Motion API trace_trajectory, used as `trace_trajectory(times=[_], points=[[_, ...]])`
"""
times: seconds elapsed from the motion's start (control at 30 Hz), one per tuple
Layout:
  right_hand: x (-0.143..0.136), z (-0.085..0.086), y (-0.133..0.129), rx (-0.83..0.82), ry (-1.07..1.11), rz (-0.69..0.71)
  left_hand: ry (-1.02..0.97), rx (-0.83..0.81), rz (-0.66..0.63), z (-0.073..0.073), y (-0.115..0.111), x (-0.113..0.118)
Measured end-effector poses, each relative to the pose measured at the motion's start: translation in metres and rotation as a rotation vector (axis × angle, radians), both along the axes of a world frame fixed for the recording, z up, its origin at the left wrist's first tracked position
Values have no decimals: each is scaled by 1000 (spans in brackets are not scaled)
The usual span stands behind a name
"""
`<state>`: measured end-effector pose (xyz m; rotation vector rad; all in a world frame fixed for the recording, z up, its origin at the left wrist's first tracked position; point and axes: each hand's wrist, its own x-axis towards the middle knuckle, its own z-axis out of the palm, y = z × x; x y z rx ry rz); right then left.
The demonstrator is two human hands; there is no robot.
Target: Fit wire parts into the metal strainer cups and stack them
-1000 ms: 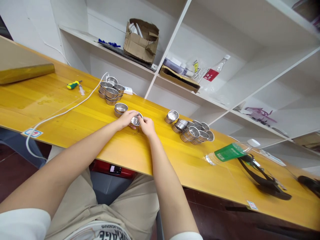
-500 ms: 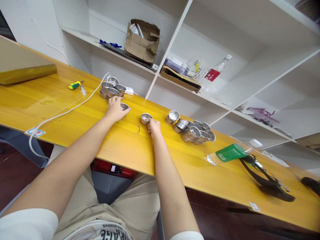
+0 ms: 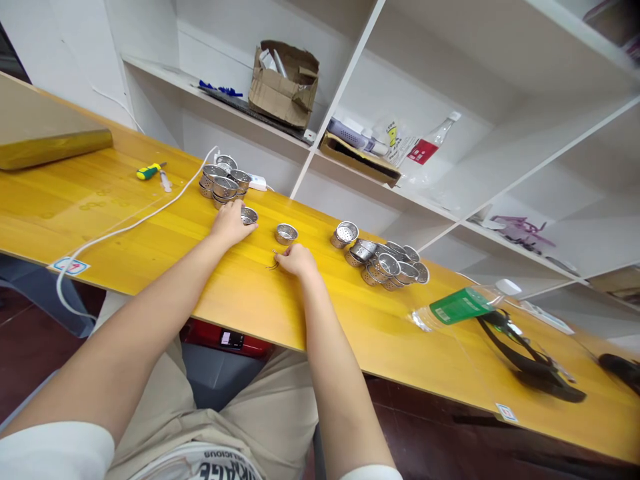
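Here, left of centre frame, the left hand (image 3: 233, 225) curves its fingers over a round, perforated metal cup (image 3: 249, 216), its grip hidden. Near mid-frame, the right hand (image 3: 296, 259) bunches its fingers at a thin, curved wire (image 3: 272, 268), pinch unclear, below another shiny cup (image 3: 286, 235) on the glossy wooden surface (image 3: 250, 293).

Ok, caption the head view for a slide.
Left hand at a perforated metal cup, right hand at a thin bent wire on a yellow table.
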<state>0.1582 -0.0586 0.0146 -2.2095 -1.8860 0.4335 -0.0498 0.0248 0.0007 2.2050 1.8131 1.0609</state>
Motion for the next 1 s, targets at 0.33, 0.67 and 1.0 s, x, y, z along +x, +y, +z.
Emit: trace_trajectory(times=[0.33,0.67,1.0], points=[[-7,-3,1,4,-59,54,31,-9,26,6,-7,1],[1,-11,13,134,252,4,98,-24,48,12,-13,2],[-3,-4,16,232,1000,-227,-23,210,-124,5,-8,4]])
